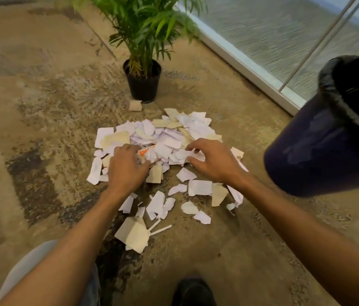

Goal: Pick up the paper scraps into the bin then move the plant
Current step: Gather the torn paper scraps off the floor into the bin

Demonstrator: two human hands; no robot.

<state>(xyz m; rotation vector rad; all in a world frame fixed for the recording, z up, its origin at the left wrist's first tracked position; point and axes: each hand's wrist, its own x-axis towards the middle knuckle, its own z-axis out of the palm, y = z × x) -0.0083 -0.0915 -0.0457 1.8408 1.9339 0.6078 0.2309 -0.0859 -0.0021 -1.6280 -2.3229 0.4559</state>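
Note:
A heap of white and beige paper scraps [165, 138] lies on the floor in front of me. My left hand [127, 166] rests on the heap's near left side, fingers curled into the scraps. My right hand [213, 160] is on the near right side, fingers spread and bent over the paper, thumb touching a scrap. Looser scraps [199, 187] lie scattered nearer to me between my forearms. A dark bin [319, 146] with a black liner stands at the right, close to my right forearm. The green plant in a black pot [143, 85] stands just behind the heap.
One stray scrap [134, 105] lies beside the pot. A frosted glass wall with a pale frame [251, 67] runs along the back right. The floor [30, 107] is mottled brown. My knee [37, 261] and a dark shoe [192, 290] show at the bottom.

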